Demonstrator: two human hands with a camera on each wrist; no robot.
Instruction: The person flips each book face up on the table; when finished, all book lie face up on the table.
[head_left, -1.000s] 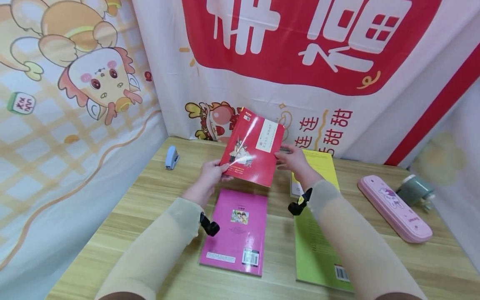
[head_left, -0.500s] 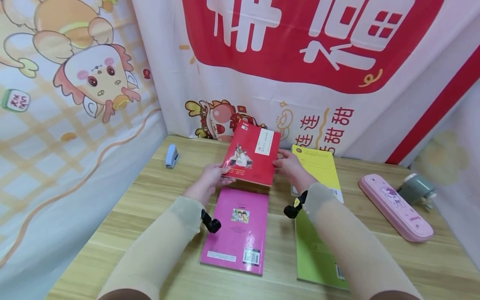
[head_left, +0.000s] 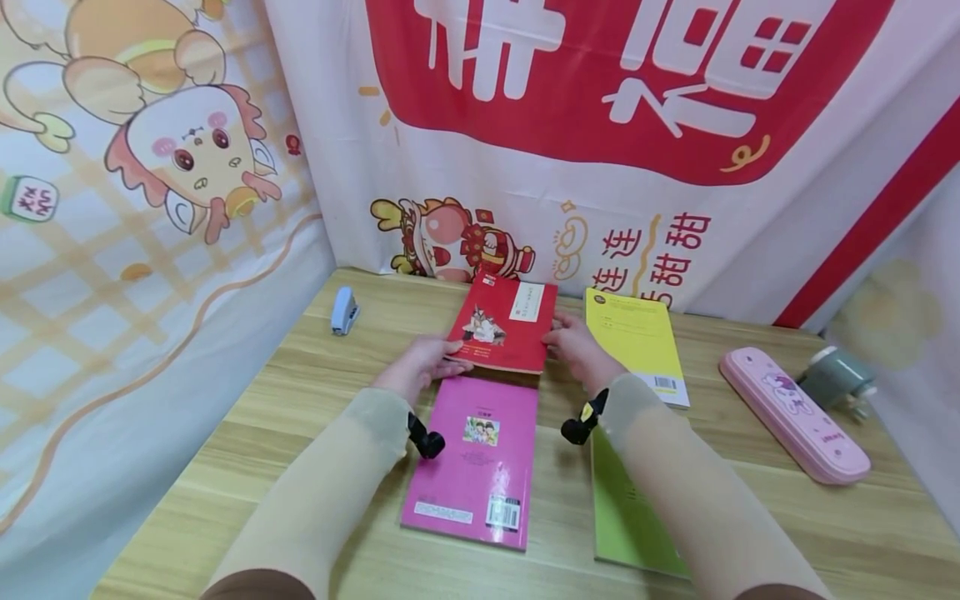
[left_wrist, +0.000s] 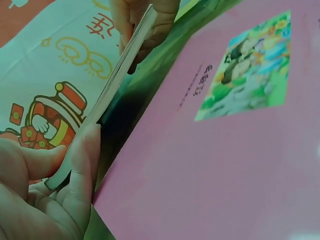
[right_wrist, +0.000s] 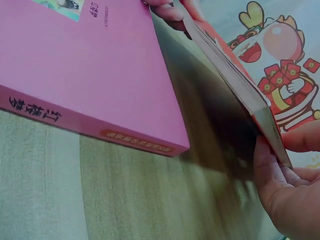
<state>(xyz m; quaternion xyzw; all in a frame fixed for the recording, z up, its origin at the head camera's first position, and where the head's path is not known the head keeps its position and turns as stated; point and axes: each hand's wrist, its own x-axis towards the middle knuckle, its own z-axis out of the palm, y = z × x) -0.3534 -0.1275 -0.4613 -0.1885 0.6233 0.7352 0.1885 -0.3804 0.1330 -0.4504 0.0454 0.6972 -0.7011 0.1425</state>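
Observation:
A red book [head_left: 501, 325] with a white title label is held by both hands at the back of the table. My left hand [head_left: 423, 364] pinches its near left corner, thumb on the cover and fingers underneath. On the opposite side, my right hand [head_left: 581, 348] grips the right edge between thumb and fingers. In the left wrist view the page edges of the red book [left_wrist: 117, 80] face the camera, tilted over the table. Just in front of it lies a pink book [head_left: 472, 467], back cover up; its spine shows in the right wrist view.
Right of the red book lies a yellow book [head_left: 633, 337], with a green book [head_left: 633, 508] nearer, partly under my right forearm. Farther right are a pink pencil case [head_left: 793, 417] and a grey-green object [head_left: 836, 379]. A blue stapler [head_left: 344, 312] stands at the back left. A printed curtain [head_left: 480, 192] hangs behind.
The red book has come down toward the table and lies flatter, both hands lowering with it. More of the yellow book shows beside my right hand.

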